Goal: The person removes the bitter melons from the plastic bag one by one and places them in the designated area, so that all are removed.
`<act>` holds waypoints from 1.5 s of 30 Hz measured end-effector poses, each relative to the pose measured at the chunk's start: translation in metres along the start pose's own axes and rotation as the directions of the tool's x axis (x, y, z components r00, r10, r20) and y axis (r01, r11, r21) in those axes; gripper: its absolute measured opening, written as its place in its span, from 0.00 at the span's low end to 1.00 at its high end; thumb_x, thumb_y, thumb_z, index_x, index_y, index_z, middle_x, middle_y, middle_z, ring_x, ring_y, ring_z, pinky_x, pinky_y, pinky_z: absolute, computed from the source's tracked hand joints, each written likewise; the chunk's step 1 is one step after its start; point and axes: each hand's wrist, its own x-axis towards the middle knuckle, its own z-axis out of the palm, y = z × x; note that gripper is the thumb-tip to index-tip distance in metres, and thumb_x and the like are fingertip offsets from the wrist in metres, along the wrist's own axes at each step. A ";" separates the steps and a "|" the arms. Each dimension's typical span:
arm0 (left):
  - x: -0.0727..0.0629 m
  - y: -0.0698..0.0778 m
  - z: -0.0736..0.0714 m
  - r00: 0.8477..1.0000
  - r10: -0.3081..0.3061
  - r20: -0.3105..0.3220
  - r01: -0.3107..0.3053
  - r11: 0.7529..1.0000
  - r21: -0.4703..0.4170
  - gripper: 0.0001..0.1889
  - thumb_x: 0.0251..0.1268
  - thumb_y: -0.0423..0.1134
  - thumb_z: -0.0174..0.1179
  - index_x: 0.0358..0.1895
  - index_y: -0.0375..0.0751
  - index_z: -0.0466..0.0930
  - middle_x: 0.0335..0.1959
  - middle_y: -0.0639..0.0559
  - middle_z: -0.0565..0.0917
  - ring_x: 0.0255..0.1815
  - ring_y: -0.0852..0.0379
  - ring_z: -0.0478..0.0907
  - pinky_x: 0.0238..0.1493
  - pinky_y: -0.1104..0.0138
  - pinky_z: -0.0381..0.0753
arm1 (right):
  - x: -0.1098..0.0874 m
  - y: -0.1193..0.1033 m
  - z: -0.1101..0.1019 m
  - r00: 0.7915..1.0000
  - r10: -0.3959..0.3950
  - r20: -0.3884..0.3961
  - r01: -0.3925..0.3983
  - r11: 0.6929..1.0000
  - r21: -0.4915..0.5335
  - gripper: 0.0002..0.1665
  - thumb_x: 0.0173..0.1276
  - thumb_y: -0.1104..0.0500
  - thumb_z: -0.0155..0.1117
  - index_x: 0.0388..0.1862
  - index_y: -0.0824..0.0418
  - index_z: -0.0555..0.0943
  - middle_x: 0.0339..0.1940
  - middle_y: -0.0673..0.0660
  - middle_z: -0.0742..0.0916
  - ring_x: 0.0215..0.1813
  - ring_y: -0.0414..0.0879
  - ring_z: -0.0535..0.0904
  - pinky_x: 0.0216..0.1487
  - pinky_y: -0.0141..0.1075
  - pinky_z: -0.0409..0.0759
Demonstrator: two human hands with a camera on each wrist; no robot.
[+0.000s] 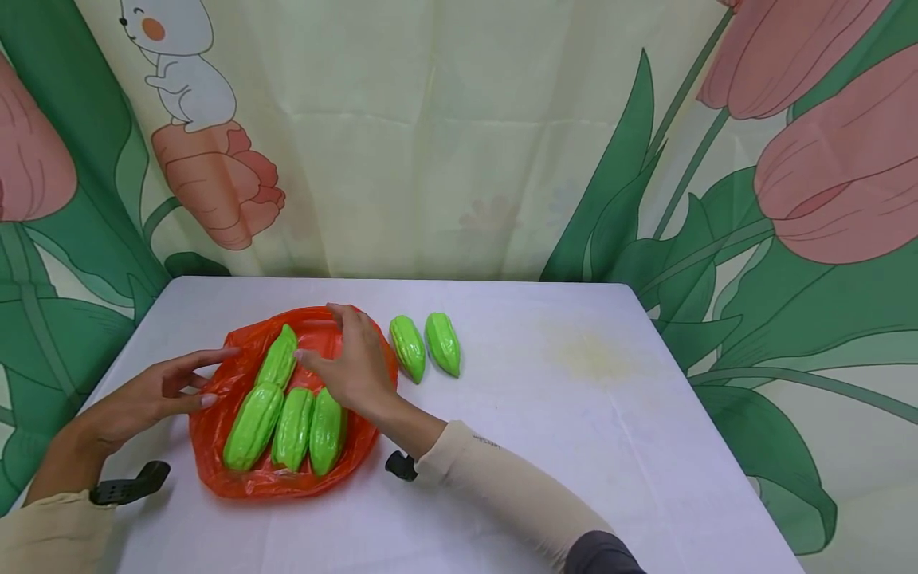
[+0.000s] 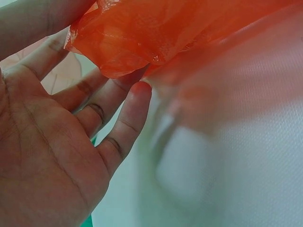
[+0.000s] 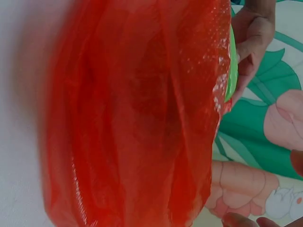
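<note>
Biggest thing here is the printed backdrop [image 1: 459,143]: pink tulips, green leaves and a white cartoon animal perched on an orange shape. Next is the bench [image 1: 545,494], white on top and running back to the backdrop.

On the left part of that bench sits a red plastic bag [image 1: 209,462], mouth spread open to the top, pretty crinkly along the rim. Then there are the beige sleeves, right one [image 1: 516,494] reaching in diagonally, left one [image 1: 57,530] down in the corner.

The left hand [image 1: 161,391] is at the bag's left rim, thumb and fingers apart, fingers fairly straight and touching the plastic. The right hand [image 1: 351,363] is over the bag's right rear side, thumb and fingers spread wide, nothing in its grasp; can't tell if it's touching the rim.

Now the ridged green fruits [image 1: 253,426]: four show inside the bag, three side by side near the front and one further back. Another [image 1: 408,348] lies on the bench just beside the bag, with one more [image 1: 442,343] to its right.

Smallest: a black gadget [image 1: 129,485] at the left wrist.
</note>
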 end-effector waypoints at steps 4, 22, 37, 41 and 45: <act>0.000 0.001 0.000 1.000 0.005 0.000 -0.005 1.000 0.008 0.37 0.77 0.40 0.63 0.85 0.49 0.58 0.63 0.75 0.72 0.54 0.67 0.79 0.43 0.60 0.89 | 0.002 -0.003 0.007 1.000 0.021 0.014 -0.021 1.000 -0.001 0.45 0.69 0.47 0.77 0.80 0.48 0.67 0.70 0.48 0.78 0.71 0.43 0.75 0.67 0.36 0.80; 0.001 0.000 0.000 1.000 0.012 0.005 -0.012 1.000 0.021 0.37 0.76 0.39 0.63 0.84 0.50 0.59 0.63 0.76 0.73 0.54 0.66 0.79 0.43 0.61 0.88 | 0.014 -0.015 0.039 0.998 0.060 0.022 -0.058 0.994 -0.090 0.48 0.68 0.44 0.78 0.82 0.48 0.65 0.73 0.48 0.76 0.69 0.42 0.76 0.68 0.38 0.80; 0.001 0.001 -0.001 1.000 0.026 0.005 -0.027 0.999 0.030 0.37 0.77 0.39 0.62 0.84 0.50 0.58 0.63 0.76 0.73 0.54 0.65 0.80 0.44 0.62 0.87 | 0.027 -0.013 0.055 0.996 0.090 0.006 -0.088 0.979 -0.186 0.48 0.65 0.42 0.79 0.79 0.51 0.67 0.68 0.47 0.78 0.65 0.41 0.77 0.66 0.35 0.80; 0.002 0.002 0.000 1.000 0.031 0.005 -0.031 0.999 0.033 0.37 0.77 0.39 0.62 0.84 0.50 0.59 0.63 0.74 0.73 0.54 0.64 0.79 0.44 0.62 0.87 | 0.030 -0.010 0.059 0.995 0.098 0.016 -0.093 0.977 -0.193 0.49 0.65 0.41 0.80 0.78 0.50 0.67 0.69 0.47 0.78 0.66 0.41 0.77 0.68 0.35 0.80; 0.002 0.002 0.001 0.999 0.035 0.004 -0.035 0.999 0.033 0.37 0.76 0.39 0.62 0.84 0.49 0.59 0.64 0.73 0.73 0.54 0.63 0.79 0.44 0.62 0.87 | 0.032 -0.009 0.064 0.994 0.107 0.024 -0.099 0.971 -0.220 0.50 0.63 0.40 0.80 0.78 0.51 0.67 0.68 0.47 0.78 0.64 0.40 0.77 0.66 0.33 0.81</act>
